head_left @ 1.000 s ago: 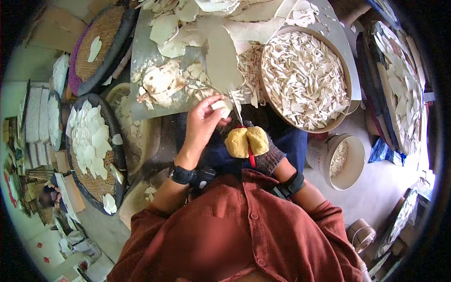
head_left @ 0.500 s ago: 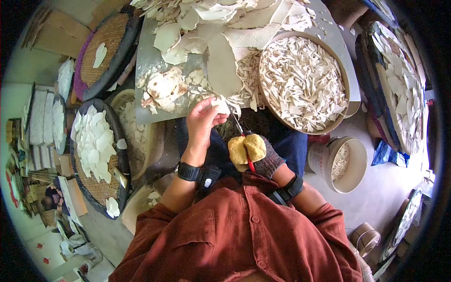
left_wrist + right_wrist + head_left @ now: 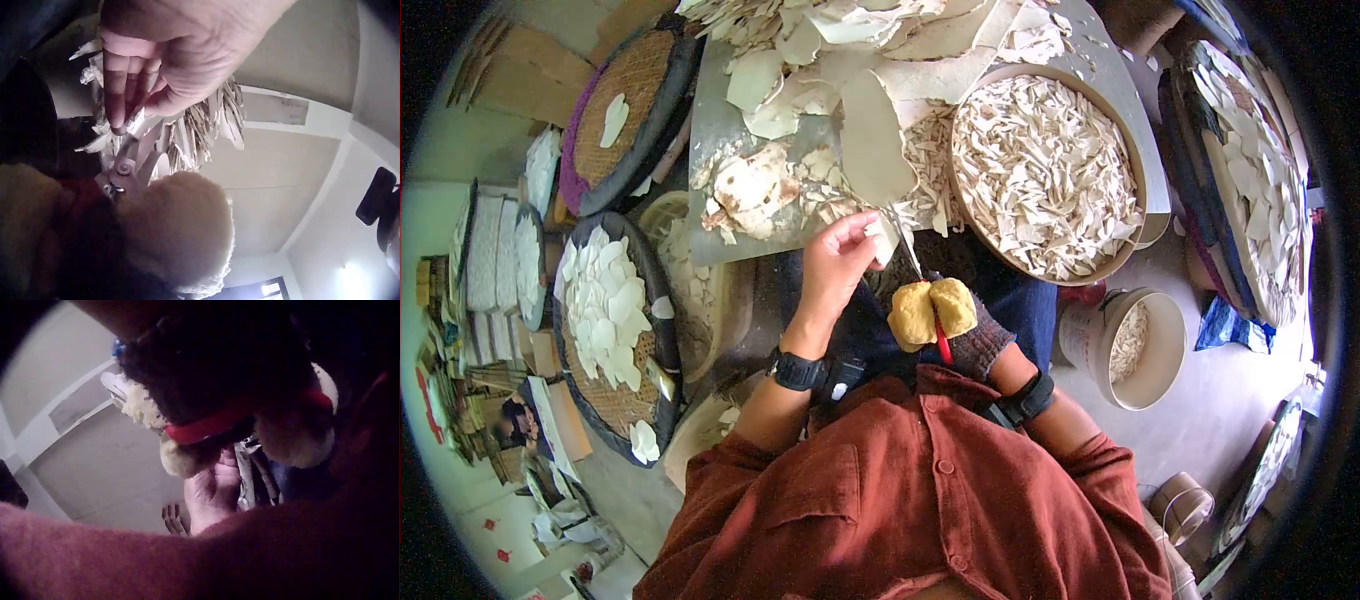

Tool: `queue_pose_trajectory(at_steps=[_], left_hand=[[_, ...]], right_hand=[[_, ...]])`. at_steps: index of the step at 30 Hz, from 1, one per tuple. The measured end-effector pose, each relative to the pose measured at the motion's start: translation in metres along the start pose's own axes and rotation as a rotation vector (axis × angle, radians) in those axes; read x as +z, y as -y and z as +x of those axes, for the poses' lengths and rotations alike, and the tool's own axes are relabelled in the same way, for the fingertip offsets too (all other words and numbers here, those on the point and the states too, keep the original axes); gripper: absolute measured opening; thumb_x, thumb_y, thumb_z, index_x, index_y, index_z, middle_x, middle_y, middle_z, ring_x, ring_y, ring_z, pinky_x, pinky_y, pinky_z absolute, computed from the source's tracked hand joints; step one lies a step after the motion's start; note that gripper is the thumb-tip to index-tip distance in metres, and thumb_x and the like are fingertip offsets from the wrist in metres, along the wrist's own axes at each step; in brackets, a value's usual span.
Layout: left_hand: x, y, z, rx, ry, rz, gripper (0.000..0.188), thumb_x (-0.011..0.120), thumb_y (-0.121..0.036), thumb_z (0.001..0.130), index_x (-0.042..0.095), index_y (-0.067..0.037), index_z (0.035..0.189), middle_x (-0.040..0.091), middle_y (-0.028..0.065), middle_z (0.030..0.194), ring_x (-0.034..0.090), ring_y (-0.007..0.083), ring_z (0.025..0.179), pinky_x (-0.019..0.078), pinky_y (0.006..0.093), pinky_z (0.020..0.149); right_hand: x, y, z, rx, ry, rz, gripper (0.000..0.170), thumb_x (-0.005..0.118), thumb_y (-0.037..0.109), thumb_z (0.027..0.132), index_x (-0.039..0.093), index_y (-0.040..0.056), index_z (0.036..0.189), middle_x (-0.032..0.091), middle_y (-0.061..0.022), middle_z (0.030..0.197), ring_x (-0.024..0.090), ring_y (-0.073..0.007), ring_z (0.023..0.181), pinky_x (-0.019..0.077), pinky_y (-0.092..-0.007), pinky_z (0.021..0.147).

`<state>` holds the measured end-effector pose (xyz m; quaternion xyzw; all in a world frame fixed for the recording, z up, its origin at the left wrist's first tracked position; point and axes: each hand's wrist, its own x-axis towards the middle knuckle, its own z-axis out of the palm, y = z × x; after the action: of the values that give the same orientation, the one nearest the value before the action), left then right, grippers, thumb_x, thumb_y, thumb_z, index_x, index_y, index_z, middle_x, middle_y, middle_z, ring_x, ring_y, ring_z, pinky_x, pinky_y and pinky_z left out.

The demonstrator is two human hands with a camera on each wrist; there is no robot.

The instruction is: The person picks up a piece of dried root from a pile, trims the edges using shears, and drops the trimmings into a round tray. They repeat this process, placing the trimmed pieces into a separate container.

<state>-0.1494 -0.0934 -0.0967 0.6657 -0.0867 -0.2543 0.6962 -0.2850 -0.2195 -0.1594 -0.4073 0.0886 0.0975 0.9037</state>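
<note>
My bare left hand [image 3: 832,268] pinches a small flat off-white piece [image 3: 884,243] between thumb and fingers, just beside the scissor blades. The right hand [image 3: 982,345], in a dark knitted glove, grips scissors [image 3: 909,252] with red handles wrapped in thick yellow foam padding [image 3: 915,314]. The blades point away from the body, toward the table edge. In the left wrist view the scissors' pivot [image 3: 125,167] shows below the left fingertips. From the right wrist, the glove is dark over the red handle [image 3: 206,428], and its fingers are mostly hidden by the padding.
Ahead lies a metal-topped table [image 3: 715,115] with pale sheets and scraps. A round tray [image 3: 1142,190] of cut slivers sits at its right, a white bucket [image 3: 1168,350] below it. Round woven trays [image 3: 590,345] with flat pieces stand at the left, others at the right.
The left hand has tilted the off-white piece and brought it slightly right and down, closer to the scissors. The right hand has moved only slightly, still holding the scissors.
</note>
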Motion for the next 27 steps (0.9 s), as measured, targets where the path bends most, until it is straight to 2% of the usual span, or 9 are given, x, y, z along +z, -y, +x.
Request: queue_pose_trajectory(at_steps=[4, 9, 14, 16, 20, 21, 22, 25, 27], left_hand=[[0.010, -0.002, -0.003, 0.065, -0.110, -0.056, 0.017, 0.058, 0.000, 0.082, 0.056, 0.004, 0.099, 0.063, 0.0096, 0.082, 0.062, 0.0132, 0.068, 0.0525, 0.0240, 0.060], [0.005, 0.004, 0.000, -0.022, -0.149, -0.078, 0.014, 0.060, -0.003, 0.083, 0.057, 0.003, 0.096, 0.064, 0.0108, 0.083, 0.063, 0.0149, 0.068, 0.0529, 0.0247, 0.060], [-0.022, -0.010, -0.012, -0.032, -0.066, -0.068, 0.015, 0.057, -0.005, 0.086, 0.057, 0.003, 0.098, 0.064, 0.0128, 0.084, 0.064, 0.0172, 0.068, 0.0537, 0.0263, 0.062], [-0.058, -0.037, -0.022, -0.023, -0.162, 0.048, 0.019, 0.056, -0.011, 0.088, 0.057, 0.002, 0.101, 0.064, 0.0124, 0.085, 0.064, 0.0172, 0.072, 0.0530, 0.0258, 0.064], [-0.175, -0.069, -0.018, 0.238, -0.487, 0.926, 0.018, 0.062, -0.004, 0.080, 0.065, -0.004, 0.098, 0.064, 0.0081, 0.097, 0.061, 0.0174, 0.089, 0.0460, 0.0276, 0.082], [-0.170, -0.081, -0.015, 0.351, -0.492, 1.033, 0.021, 0.062, -0.002, 0.078, 0.064, -0.004, 0.099, 0.064, 0.0088, 0.099, 0.060, 0.0177, 0.092, 0.0454, 0.0282, 0.083], [-0.159, -0.095, -0.008, 0.468, -0.499, 1.137, 0.025, 0.062, -0.001, 0.076, 0.064, -0.004, 0.101, 0.064, 0.0095, 0.101, 0.059, 0.0181, 0.094, 0.0449, 0.0289, 0.085], [-0.106, -0.085, 0.029, 0.328, -0.231, 0.754, 0.029, 0.061, -0.003, 0.076, 0.060, -0.003, 0.105, 0.061, 0.0129, 0.107, 0.057, 0.0222, 0.101, 0.0436, 0.0304, 0.088], [-0.079, -0.060, 0.064, 0.446, -0.140, 0.809, 0.031, 0.059, -0.006, 0.078, 0.058, -0.003, 0.109, 0.058, 0.0156, 0.111, 0.055, 0.0281, 0.104, 0.0423, 0.0344, 0.090]], right_hand=[[-0.018, -0.015, -0.001, -0.058, 0.108, -0.526, 0.029, 0.039, 0.018, 0.095, 0.051, -0.0036, 0.111, 0.057, -0.0163, 0.110, 0.056, -0.0277, 0.104, 0.0426, -0.0412, 0.096], [-0.012, -0.007, -0.004, -0.072, 0.076, -0.812, 0.023, 0.044, 0.012, 0.092, 0.052, -0.0027, 0.108, 0.059, -0.0141, 0.105, 0.058, -0.0259, 0.098, 0.0469, -0.0382, 0.090], [-0.013, -0.018, -0.001, -0.148, 0.017, -0.541, 0.029, 0.072, 0.025, 0.060, 0.059, 0.0087, 0.080, 0.059, -0.0127, 0.076, 0.059, -0.0305, 0.073, 0.0493, -0.0363, 0.065], [-0.002, 0.001, -0.009, -0.238, 0.123, -0.806, 0.034, 0.073, 0.028, 0.058, 0.059, 0.0083, 0.082, 0.060, -0.0135, 0.077, 0.060, -0.0301, 0.075, 0.0495, -0.0351, 0.067], [-0.015, -0.008, -0.010, 0.166, 0.137, 0.490, 0.019, 0.055, 0.008, 0.086, 0.056, 0.0002, 0.104, 0.061, -0.0118, 0.101, 0.060, -0.0242, 0.093, 0.0495, -0.0359, 0.086], [-0.010, -0.006, -0.005, 0.222, 0.180, 0.654, 0.022, 0.058, 0.008, 0.084, 0.056, 0.0024, 0.105, 0.061, -0.0102, 0.101, 0.060, -0.0216, 0.091, 0.0492, -0.0341, 0.084], [-0.008, -0.009, -0.005, 0.163, 0.174, 0.443, 0.023, 0.059, 0.007, 0.083, 0.056, 0.0025, 0.105, 0.061, -0.0096, 0.101, 0.060, -0.0207, 0.091, 0.0489, -0.0333, 0.084], [0.008, -0.003, -0.013, -0.170, 0.161, -0.393, 0.027, 0.063, 0.005, 0.078, 0.057, 0.0030, 0.105, 0.061, -0.0070, 0.098, 0.059, -0.0167, 0.087, 0.0475, -0.0298, 0.080], [0.012, 0.004, -0.009, -0.028, 0.233, -0.409, 0.025, 0.061, 0.003, 0.076, 0.059, 0.0029, 0.102, 0.062, -0.0071, 0.095, 0.059, -0.0163, 0.087, 0.0471, -0.0293, 0.079]])
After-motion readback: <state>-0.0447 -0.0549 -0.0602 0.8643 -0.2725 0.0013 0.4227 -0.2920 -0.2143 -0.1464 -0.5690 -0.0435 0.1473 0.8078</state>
